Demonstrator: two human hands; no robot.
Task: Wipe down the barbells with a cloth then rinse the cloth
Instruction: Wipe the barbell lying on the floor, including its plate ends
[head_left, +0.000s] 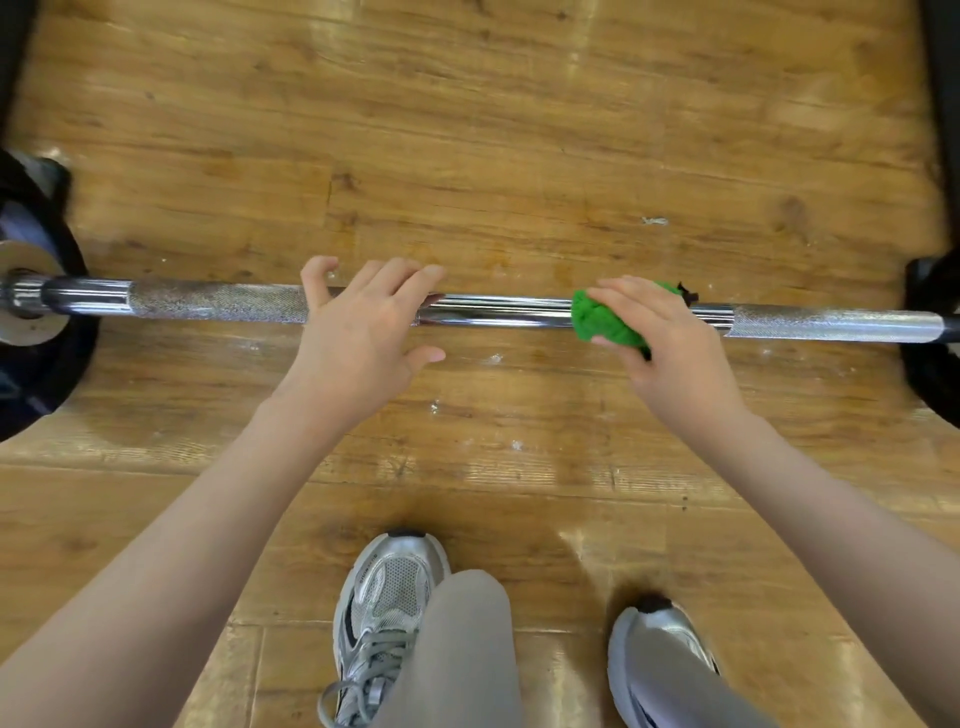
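Observation:
A chrome barbell (498, 309) lies across the wooden floor from left to right, with knurled grip sections on both sides of a smooth middle. My right hand (670, 343) grips a bunched green cloth (602, 319) and presses it around the smooth part of the bar, right of centre. My left hand (358, 332) rests over the bar left of centre, fingers spread and relaxed across it, thumb pointing right. The bar is hidden under both hands.
Black weight plates sit on the bar's ends, one at the left (36, 322) and one at the right edge (935, 332). My two silver trainers (387, 597) stand on the wood floor (467, 130) just below the bar. Dark upright frames border both top corners.

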